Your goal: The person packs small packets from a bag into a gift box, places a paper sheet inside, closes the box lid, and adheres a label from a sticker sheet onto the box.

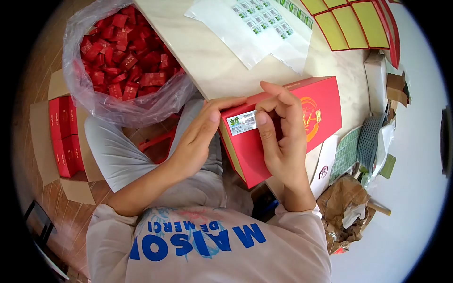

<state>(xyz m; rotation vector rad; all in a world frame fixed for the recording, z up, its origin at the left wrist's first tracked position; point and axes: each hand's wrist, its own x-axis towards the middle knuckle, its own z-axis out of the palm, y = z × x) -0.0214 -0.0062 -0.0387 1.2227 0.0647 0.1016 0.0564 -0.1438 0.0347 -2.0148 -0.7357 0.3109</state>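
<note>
A red gift box (278,137) with a gold emblem lies tilted in front of me, partly over the table edge. On its near left corner sits a white label sticker (241,123) with green print and a small code. My right hand (285,129) pinches the sticker's right edge between thumb and index finger, its other fingers curled or raised above the box. Along the box's left side rests my left hand (200,129), fingers stretched out and touching the edge, thumb beside the sticker. Part of the emblem is hidden behind my right hand.
Sticker sheets (264,23) lie on the pale table (188,52). A clear plastic bag (137,106) full of small red packets stands at left, above a carton (45,141) of red boxes. Gold-panelled boxes (349,26) are at top right; crumpled brown paper (342,203) and a grey-blue basket (370,141) are at right.
</note>
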